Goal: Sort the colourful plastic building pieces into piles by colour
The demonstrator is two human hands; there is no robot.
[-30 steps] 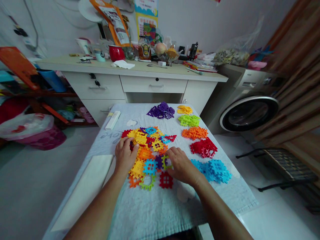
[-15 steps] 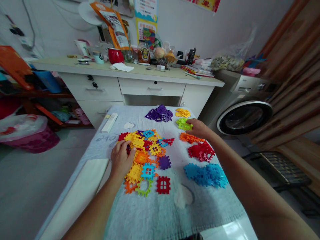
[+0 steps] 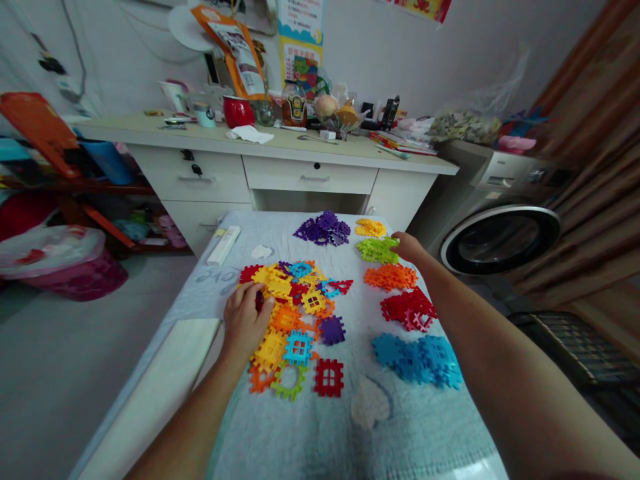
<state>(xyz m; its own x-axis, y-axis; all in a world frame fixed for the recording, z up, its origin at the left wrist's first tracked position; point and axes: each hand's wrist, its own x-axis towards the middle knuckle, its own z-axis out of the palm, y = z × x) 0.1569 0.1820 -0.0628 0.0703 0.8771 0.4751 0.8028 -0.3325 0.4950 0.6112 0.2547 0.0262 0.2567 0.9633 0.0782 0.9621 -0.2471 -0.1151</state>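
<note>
My left hand (image 3: 245,316) rests at the left edge of a mixed heap of interlocking plastic tiles (image 3: 286,317), with thumb and fingers curled round a dark purple-red tile (image 3: 259,301). My right hand (image 3: 409,247) is at the right edge of a light green tile pile (image 3: 376,250); its fingertips are mostly hidden. Near it lie a yellow pile (image 3: 371,227), an orange pile (image 3: 390,276), a red pile (image 3: 408,308) and a blue pile (image 3: 418,360). A purple pile (image 3: 324,229) sits at the table's far side. Close to me are a red window tile (image 3: 329,378) and a green frame tile (image 3: 289,381).
A pale cloth (image 3: 370,440) covers the table. A white strip-shaped object (image 3: 224,245) lies at the far left corner. Beyond stands a cabinet (image 3: 280,145) loaded with jars and cups, with a washing machine (image 3: 493,193) at right and a pink bin (image 3: 65,273) at left.
My right hand has shifted from over the green pile to its right edge. My left hand stays at the mixed heap. The view has moved slightly left.
</note>
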